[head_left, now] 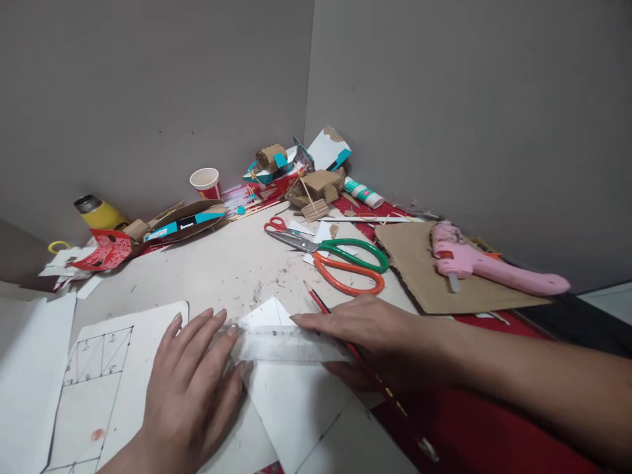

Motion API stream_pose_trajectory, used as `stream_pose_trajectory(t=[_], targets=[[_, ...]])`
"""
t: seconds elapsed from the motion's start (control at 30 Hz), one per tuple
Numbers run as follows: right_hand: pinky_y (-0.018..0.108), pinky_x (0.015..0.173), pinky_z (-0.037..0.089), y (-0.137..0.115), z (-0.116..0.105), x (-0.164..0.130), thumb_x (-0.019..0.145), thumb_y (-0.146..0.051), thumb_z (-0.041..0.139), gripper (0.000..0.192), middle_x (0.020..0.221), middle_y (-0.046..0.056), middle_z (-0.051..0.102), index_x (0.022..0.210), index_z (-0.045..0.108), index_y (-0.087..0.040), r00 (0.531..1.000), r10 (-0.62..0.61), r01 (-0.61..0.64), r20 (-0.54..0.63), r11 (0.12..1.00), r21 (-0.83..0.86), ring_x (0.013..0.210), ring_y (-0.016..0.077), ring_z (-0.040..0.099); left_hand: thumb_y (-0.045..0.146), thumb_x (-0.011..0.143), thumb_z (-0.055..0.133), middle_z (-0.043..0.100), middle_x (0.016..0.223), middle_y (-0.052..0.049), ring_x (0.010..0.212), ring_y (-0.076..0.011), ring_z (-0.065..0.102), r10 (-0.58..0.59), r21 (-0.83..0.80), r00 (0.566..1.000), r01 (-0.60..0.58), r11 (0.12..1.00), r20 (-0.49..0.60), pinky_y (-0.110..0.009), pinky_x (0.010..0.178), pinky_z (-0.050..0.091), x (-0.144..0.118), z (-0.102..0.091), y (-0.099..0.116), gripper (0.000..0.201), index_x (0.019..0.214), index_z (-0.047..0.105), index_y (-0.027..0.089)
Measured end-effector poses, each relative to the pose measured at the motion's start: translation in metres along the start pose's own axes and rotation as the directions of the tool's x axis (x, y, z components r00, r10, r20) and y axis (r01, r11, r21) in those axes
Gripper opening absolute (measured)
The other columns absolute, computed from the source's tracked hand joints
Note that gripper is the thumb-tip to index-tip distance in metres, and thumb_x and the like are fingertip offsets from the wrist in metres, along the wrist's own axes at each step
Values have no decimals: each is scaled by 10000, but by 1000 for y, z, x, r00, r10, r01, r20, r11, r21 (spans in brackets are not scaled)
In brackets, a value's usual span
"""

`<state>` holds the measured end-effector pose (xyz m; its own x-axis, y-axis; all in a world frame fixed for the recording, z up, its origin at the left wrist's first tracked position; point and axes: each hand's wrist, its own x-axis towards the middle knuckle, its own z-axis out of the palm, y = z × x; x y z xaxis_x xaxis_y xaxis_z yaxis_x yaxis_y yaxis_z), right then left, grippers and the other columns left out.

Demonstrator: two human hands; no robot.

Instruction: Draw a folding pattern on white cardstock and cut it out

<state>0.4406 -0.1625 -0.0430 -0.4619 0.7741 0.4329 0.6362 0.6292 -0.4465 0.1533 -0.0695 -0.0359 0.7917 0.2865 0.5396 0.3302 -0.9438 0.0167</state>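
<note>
My left hand (190,385) lies flat on the table, its fingertips pressing the left end of a clear plastic ruler (286,343). The ruler lies across a white sheet of paper (291,395) with a pointed top corner. My right hand (365,332) rests on the ruler's right end and holds a red pencil (316,299) under its fingers, the pencil's tip pointing up and left. To the left lies a white card with a drawn grid of lines (106,368).
Green and orange scissors (345,260) lie just beyond my right hand. A pink glue gun (488,266) rests on brown cardboard (434,289) at right. A paper cup (206,182), glue stick (364,193), yellow bottle (99,212) and cardboard scraps crowd the corner by grey walls.
</note>
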Motion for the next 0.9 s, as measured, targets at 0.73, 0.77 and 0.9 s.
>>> stream_pose_trajectory(t=[0.73,0.77,0.9], targets=[[253,485,310,-28,-18,14,752,-235,619,417,626,-4,649,1167,596,-198,853,274,-281,443,958,-52,506,161,539,102,836,640,683,1170,-147,1161,-244,583,98,-128,993,-90,988,61,-509,1057,419,6,5,-3,357,1191,616,89],[253,490,316,-28,-18,14,748,-224,610,393,638,2,657,1140,597,-198,852,281,-291,442,956,-48,516,164,549,99,830,646,686,1166,-146,1161,-243,584,102,-135,993,-94,986,54,-505,1055,424,6,3,-1,355,1184,621,86],[249,491,330,-27,-14,13,746,-221,573,348,674,16,679,1092,591,-186,855,286,-309,433,951,-17,531,164,572,49,798,652,684,1164,-160,1174,-245,583,167,-175,986,-160,972,24,-451,1007,484,3,0,2,372,1170,632,39]])
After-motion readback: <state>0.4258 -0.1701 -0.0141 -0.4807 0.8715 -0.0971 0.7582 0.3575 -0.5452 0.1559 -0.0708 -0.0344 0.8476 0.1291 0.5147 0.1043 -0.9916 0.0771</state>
